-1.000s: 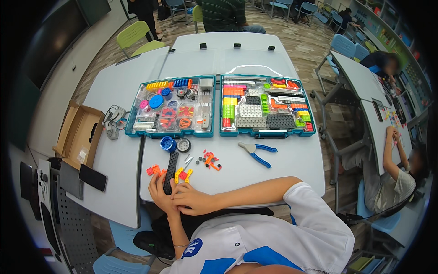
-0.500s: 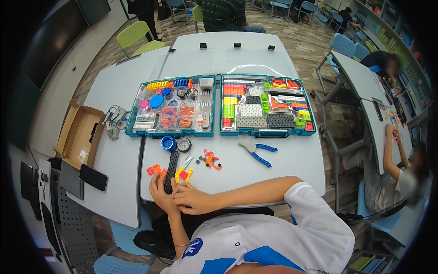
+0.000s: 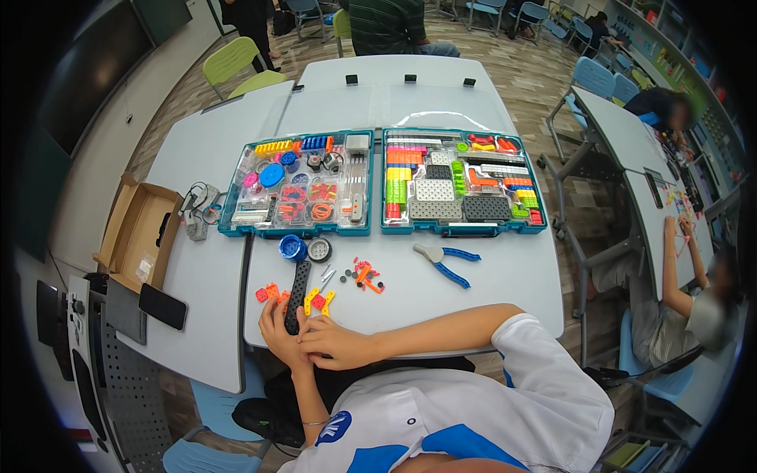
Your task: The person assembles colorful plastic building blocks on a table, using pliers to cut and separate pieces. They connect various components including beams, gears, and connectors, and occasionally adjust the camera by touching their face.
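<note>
A long black perforated beam points away from me near the front edge of the table. My left hand is closed around its near end, with fingers along its left side. Bent over that same end, my right hand touches my left thumb, and its closed fingers hide whatever they grip. Just right of the beam are yellow angled pieces and a red block. Orange connectors sit beside my left fingertips. Beyond the beam stand a blue wheel hub and a grey wheel.
Two teal-edged cases of building parts span the table's middle. Blue-handled pliers lie at right, with small orange and black pieces nearer the centre. A phone and a cardboard box occupy the left table.
My hands and the black beam stay almost exactly where they were. At the right-hand table, another person's hands have shifted slightly.
</note>
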The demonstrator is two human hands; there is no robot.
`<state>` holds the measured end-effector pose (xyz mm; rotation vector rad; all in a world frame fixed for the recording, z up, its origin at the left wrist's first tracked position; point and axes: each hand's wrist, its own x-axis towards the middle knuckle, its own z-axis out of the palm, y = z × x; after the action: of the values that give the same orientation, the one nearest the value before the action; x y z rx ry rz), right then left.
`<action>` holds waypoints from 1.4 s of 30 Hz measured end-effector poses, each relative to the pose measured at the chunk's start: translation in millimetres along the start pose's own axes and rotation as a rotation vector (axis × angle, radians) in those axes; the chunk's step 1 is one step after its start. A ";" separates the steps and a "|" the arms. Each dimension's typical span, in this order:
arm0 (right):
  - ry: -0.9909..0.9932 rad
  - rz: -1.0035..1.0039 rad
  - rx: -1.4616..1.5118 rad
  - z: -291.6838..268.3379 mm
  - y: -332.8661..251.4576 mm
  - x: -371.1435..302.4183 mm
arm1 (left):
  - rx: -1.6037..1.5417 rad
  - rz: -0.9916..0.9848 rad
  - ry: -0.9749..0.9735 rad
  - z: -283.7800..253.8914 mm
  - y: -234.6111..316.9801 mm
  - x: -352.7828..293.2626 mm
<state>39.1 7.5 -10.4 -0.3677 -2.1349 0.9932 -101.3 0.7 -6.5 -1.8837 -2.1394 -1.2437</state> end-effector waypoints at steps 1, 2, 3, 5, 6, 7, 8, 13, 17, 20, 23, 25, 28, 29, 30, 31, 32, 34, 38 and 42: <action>-0.020 0.002 0.002 -0.2 0.3 0.5 | -0.009 -0.006 0.003 -0.6 0.1 0.2; -0.040 0.009 0.004 -0.2 -0.1 -1.1 | -0.021 -0.014 0.001 -1.0 0.4 -2.2; -0.062 0.016 0.008 -0.1 -0.3 -2.5 | -0.031 -0.023 0.000 -1.5 0.5 -4.6; 0.045 -0.060 -0.082 3.5 0.4 -0.5 | -0.048 0.007 0.067 -1.3 -1.4 -5.2; 0.097 -0.098 -0.123 4.7 1.5 0.5 | -0.054 0.019 0.102 -0.2 -2.1 -3.6; 0.060 -0.098 -0.120 5.9 1.1 -0.2 | -0.077 0.013 0.121 -1.1 -1.9 -3.9; 0.023 -0.092 -0.112 4.6 2.3 -0.2 | -0.088 0.010 0.144 -0.5 0.4 -3.0; -0.064 -0.152 -0.158 -2.9 -3.4 0.4 | -0.098 -0.004 0.201 1.1 -5.8 -7.3; -0.070 -0.237 -0.208 -12.3 -5.4 2.2 | -0.128 -0.017 0.239 1.9 -9.6 -9.0; -0.068 -0.274 -0.338 -36.2 -4.4 1.6 | -0.176 -0.057 0.234 0.3 -5.4 -8.6; 0.066 -0.187 -0.515 -69.4 9.4 -7.5 | -0.172 -0.083 0.209 -0.6 -6.6 -9.5; 0.159 -0.062 -0.619 -89.1 12.0 -16.9 | -0.146 -0.102 0.193 -1.3 -3.7 -9.0; 0.219 0.084 -0.706 -108.4 10.1 -27.5 | -0.136 -0.097 0.200 -2.5 -1.4 -7.9; 0.232 0.134 -0.742 -111.7 10.6 -30.6 | -0.138 -0.087 0.206 0.2 -2.8 -7.2; 0.233 0.153 -0.739 -113.3 12.5 -32.0 | -0.142 -0.105 0.203 0.6 -3.3 -7.9; 0.235 0.172 -0.737 -113.9 15.2 -33.4 | -0.145 -0.121 0.199 0.1 -3.1 -8.6; 0.244 0.196 -0.742 -115.2 17.6 -35.1 | -0.156 -0.129 0.191 1.2 -2.0 -7.8; 0.243 0.214 -0.718 -114.5 23.2 -34.4 | -0.145 -0.118 0.197 0.6 -2.1 -7.9; 0.247 0.251 -0.689 -113.9 27.0 -35.3 | -0.154 -0.109 0.192 -1.4 -3.0 -7.9; 0.256 0.263 -0.636 -115.7 28.5 -34.9 | -0.277 -0.154 0.183 -0.5 -7.2 -6.5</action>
<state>145.8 70.3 -0.2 -1.0445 -2.1502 0.3418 -105.9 -4.5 -13.3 -1.6353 -2.1421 -1.7495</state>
